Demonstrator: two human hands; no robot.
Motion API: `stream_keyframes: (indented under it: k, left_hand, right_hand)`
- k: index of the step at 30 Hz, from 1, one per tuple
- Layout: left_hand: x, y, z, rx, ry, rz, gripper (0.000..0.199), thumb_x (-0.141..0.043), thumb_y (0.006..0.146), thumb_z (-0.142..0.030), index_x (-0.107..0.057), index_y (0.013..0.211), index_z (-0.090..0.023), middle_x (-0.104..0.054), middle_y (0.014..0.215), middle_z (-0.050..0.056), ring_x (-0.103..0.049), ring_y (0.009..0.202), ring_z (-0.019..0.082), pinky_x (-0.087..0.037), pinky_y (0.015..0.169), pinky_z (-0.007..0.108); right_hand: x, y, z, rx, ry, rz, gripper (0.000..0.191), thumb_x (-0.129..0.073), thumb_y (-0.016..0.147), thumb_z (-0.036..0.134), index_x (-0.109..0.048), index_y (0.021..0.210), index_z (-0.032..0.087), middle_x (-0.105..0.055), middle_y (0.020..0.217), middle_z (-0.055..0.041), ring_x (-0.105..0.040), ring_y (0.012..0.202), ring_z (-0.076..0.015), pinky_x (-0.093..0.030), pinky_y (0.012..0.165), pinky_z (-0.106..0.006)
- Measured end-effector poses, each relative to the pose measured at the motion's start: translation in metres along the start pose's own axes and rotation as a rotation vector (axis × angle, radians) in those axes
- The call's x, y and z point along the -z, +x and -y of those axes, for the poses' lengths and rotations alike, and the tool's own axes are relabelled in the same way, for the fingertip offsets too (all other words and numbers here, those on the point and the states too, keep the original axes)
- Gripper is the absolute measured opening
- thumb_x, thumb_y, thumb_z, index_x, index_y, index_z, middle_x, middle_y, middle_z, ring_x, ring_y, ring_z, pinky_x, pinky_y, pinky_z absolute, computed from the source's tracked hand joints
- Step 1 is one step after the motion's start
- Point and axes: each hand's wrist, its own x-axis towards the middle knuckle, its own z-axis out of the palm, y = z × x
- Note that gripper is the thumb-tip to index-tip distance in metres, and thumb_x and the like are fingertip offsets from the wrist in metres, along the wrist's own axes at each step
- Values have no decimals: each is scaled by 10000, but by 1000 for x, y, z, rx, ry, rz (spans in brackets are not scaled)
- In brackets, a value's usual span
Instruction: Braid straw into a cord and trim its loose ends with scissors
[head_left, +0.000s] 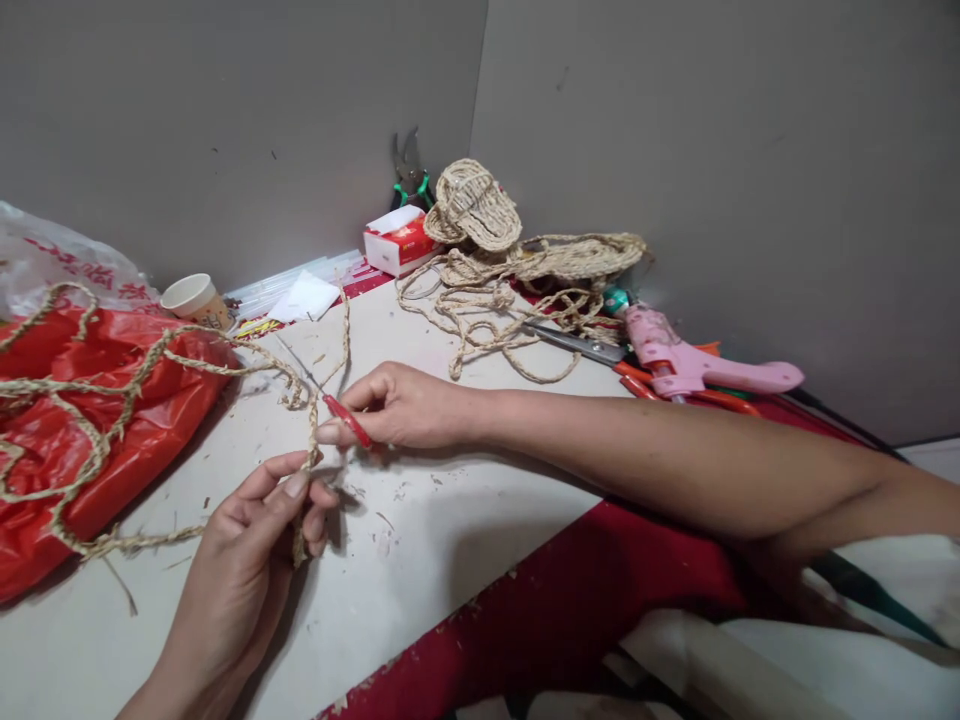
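Between the thumb and fingers of my left hand (259, 530) is a braided straw rope (313, 425), its short end hanging below the fingers. My right hand (401, 405) is closed on small red-handled scissors (348, 420). Their thin blades point up and to the left, passing close to the rope just above my left fingers. Whether the blades touch the rope is too small to tell. More rope loops away to the left over a red plastic bag (180, 400).
Behind stand a paper cup (189, 298), a red and white box (397, 242), pruning shears (409, 170) and rope coils (480, 205). Larger scissors (592, 347) and a pink glue gun (694, 365) lie beyond my right forearm. Straw scraps dot the white board (420, 560).
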Motion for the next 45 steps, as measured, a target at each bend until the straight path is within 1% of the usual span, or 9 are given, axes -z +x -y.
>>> stream_keyframes:
  k: [4,10,17,21,24,28,33,40,45]
  left_hand:
    - [-3,-4,2,-30,36,28,176,-768,743,-274,-727,899,-202,-662,682,30,-503,525,94,-413,510,202]
    - [-5,-6,7,-37,77,27,233,-781,731,-298,-769,933,-181,-690,713,68,-526,566,114,-441,557,229]
    - [-4,-7,1,-66,220,65,156,-775,730,-344,-749,740,-191,-596,574,14,-427,492,82,-354,467,194]
    - [2,-4,1,-102,391,52,235,-743,755,-391,-695,650,-186,-573,552,14,-425,508,89,-361,487,187]
    - [3,-6,5,-105,429,-34,211,-765,726,-412,-719,772,-211,-596,592,7,-458,537,98,-372,504,176]
    - [-3,-13,6,-188,465,-170,384,-817,652,-418,-747,994,-256,-586,649,-14,-465,570,99,-385,517,162]
    - [-9,-16,4,-213,528,-212,362,-813,655,-422,-787,973,-250,-639,668,22,-518,618,132,-426,546,184]
    - [-9,-15,10,-35,282,-56,284,-758,735,-386,-746,955,-208,-691,656,57,-396,396,64,-328,410,190]
    - [-4,-10,7,-11,81,-72,235,-733,776,-293,-714,988,-194,-706,668,47,-407,371,33,-368,463,180]
  right_hand:
    - [-2,4,0,-127,333,44,386,-691,752,507,-651,782,124,-562,505,42,-437,404,-37,-303,393,-156]
    - [0,6,5,-195,684,130,312,-667,814,400,-669,790,89,-630,559,-3,-557,468,-53,-400,416,-130]
    - [-4,2,10,-105,789,-56,318,-773,706,334,-553,622,122,-600,575,47,-465,418,-13,-348,405,-128]
    - [-4,3,13,-41,789,-85,383,-791,671,369,-502,588,132,-553,535,58,-441,408,-18,-319,398,-142]
    - [-3,2,14,-32,760,-114,377,-792,667,387,-529,604,123,-560,545,56,-454,419,-17,-320,405,-137]
    - [-2,1,13,-50,650,-129,360,-756,714,409,-590,620,104,-604,576,32,-485,436,-18,-350,419,-136]
    - [-4,2,10,-64,651,-122,346,-742,735,406,-617,630,101,-619,578,25,-492,438,-22,-378,428,-142]
    - [-1,4,8,-85,558,-105,370,-704,757,463,-628,678,110,-610,583,20,-513,453,-34,-406,447,-148]
    - [6,2,8,15,104,-301,367,-667,771,457,-557,630,137,-531,563,44,-457,460,-43,-327,437,-176]
